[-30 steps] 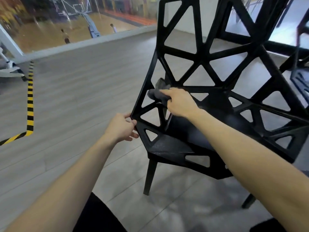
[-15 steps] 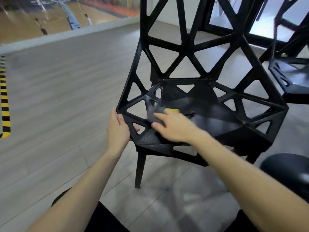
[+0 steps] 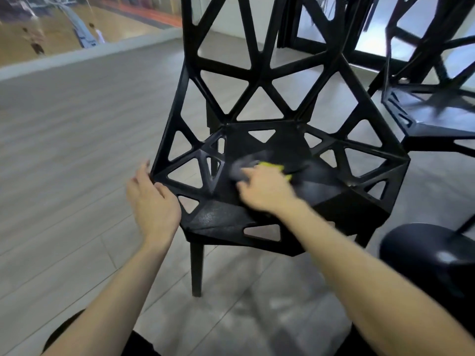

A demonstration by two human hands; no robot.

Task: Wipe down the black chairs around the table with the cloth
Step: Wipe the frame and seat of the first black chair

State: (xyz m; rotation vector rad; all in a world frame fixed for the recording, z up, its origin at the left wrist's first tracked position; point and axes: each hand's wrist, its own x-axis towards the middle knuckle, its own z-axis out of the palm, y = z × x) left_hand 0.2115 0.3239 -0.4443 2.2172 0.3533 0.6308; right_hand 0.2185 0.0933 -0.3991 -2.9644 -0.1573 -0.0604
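Fingers of the left hand (image 3: 154, 201) lie fairly straight and relaxed against the near-left corner edge of the black chair (image 3: 270, 140), the thumb lying just over the seat rim; they curl round nothing. Fingers of the right hand (image 3: 267, 191) curl down onto the cloth (image 3: 240, 170), a blurred grey wad with a yellow-green patch at its far side, pressing it on the seat a little left of the seat's middle. Whether the thumb pinches the cloth cannot be told through the blur. Right of the cloth the solid seat panel runs on to the right rim, where triangular cut-outs begin. Left of the chair, grey plank floor (image 3: 64, 150) stretches open to the far wall. On the right a second black chair (image 3: 431, 116) stands close, and a round black stool (image 3: 431, 255) sits near the right front corner.
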